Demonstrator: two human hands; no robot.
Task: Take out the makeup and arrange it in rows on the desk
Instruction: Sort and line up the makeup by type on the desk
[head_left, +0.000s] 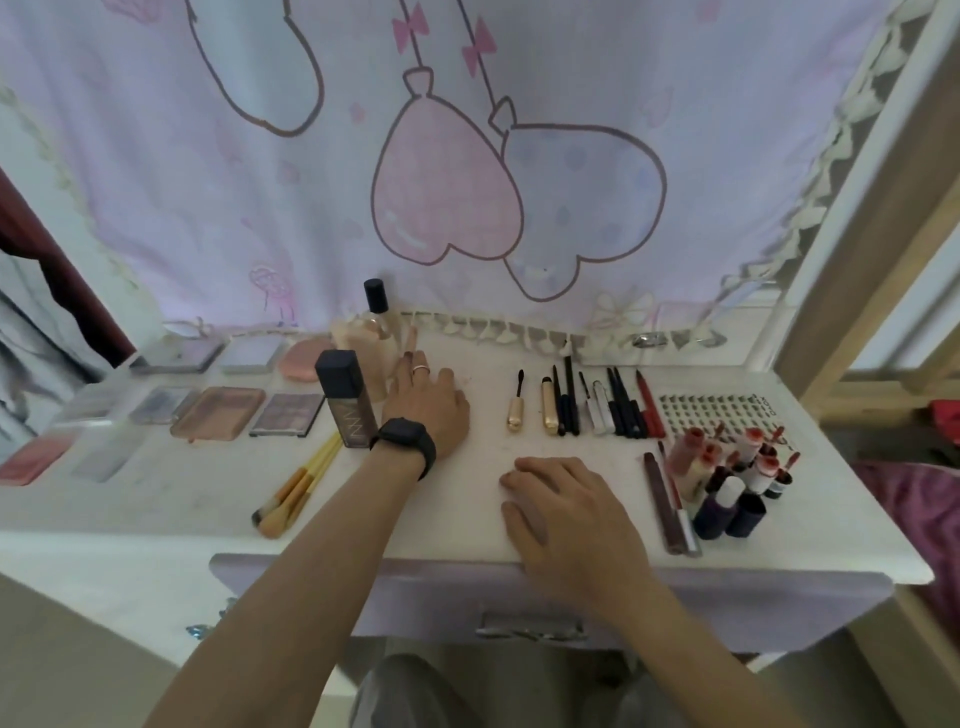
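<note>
Glass bottle (375, 325) stands upright at the desk (156, 512) back edge, just beyond and left of the left hand (428, 402), fingers straight, empty; right hand (563, 501) rests relaxed, empty, farther off.

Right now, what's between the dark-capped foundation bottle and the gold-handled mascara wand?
Head view: the left hand lies flat on the desk between the foundation bottle and the mascara wand; otherwise bare desktop.
</note>
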